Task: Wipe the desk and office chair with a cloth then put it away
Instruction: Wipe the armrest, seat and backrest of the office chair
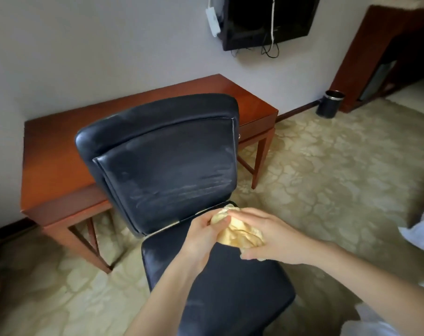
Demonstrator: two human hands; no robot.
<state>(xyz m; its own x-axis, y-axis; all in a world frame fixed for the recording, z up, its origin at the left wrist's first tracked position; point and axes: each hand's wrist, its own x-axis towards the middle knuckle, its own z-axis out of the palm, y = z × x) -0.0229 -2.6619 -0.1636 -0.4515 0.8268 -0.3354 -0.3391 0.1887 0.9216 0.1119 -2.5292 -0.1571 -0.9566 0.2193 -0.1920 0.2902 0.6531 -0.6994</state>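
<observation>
**Both hands bunch the cloth over the chair seat**

Two bare forearms reach in from the bottom edge, meeting above the seat of a dark chair (pixel 172 154). The left hand (pixel 201 236) pinches the yellow cloth (pixel 240 235) with thumb and fingers curled into its near edge; the right hand (pixel 271 236) cups it from the far side, fingers wrapped over the wad. Each grip is clamped on the cloth, which hangs crumpled between them just above the back of the seat, where seat and backrest meet.

The cloth is balled, so it has no clear long axis; at most the wad runs a little longer from upper left to lower right, across the palms. The chair faces away from the camera toward the surface (pixel 60 146), its backrest tilted and smeared with pale wipe streaks. The seat's left edge shows a dull, dusty patch.

By the look of it the chair step is in hand, with the cloth being regathered or refolded for a fresh face. The next move likely calls for one hand to take the wad flat and press it along the seat, sweeping toward that dusty edge. A bin (pixel 329 104) stands by the wall, well apart
</observation>
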